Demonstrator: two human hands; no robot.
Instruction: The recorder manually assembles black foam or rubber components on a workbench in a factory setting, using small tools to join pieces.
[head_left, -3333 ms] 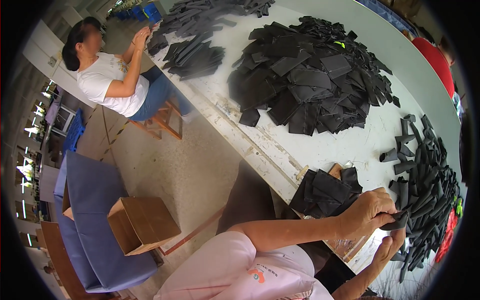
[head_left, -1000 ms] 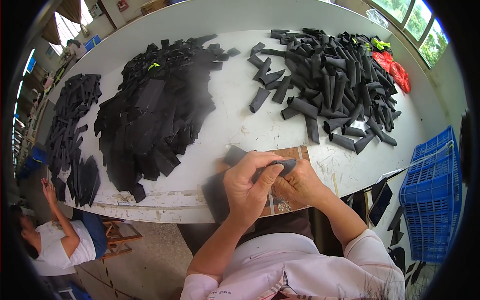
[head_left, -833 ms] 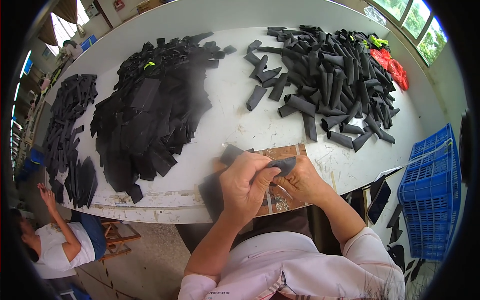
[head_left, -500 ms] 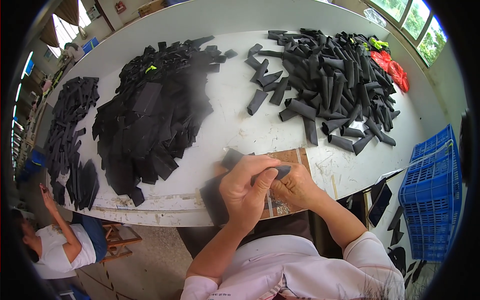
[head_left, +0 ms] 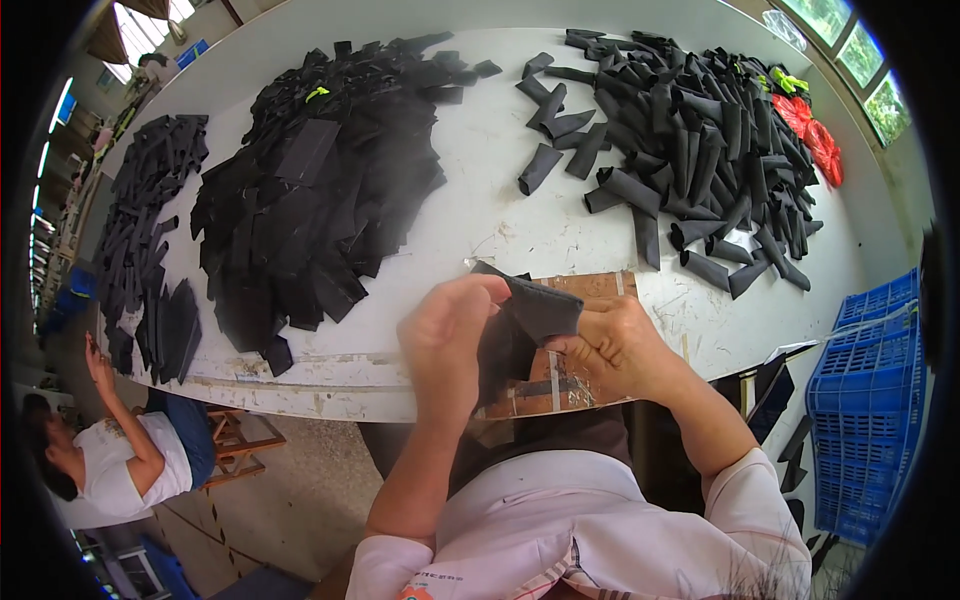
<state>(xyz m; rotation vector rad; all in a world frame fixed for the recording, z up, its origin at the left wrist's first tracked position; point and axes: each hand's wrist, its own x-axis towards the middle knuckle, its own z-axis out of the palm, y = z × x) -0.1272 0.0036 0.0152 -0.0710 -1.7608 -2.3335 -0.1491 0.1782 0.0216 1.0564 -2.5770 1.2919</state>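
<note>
Both my hands hold one black fabric piece (head_left: 535,312) above the near edge of the white table (head_left: 500,220). My left hand (head_left: 448,335) grips its left side, fingers curled over the top edge. My right hand (head_left: 615,345) pinches its right end. Under my hands lies a brown board (head_left: 590,290) with more black pieces on it, mostly hidden. A big heap of flat black pieces (head_left: 320,200) lies to the left. A heap of rolled black pieces (head_left: 690,140) lies at the far right.
Another pile of black strips (head_left: 145,240) lies at the table's left end, where a seated person in a white top (head_left: 120,450) works. A blue plastic crate (head_left: 870,400) stands at my right. Red fabric (head_left: 815,135) lies at the far right of the table.
My view swung from the table's end to face it squarely. In the last second my hands have lifted the black piece off the board and spread it between them.
</note>
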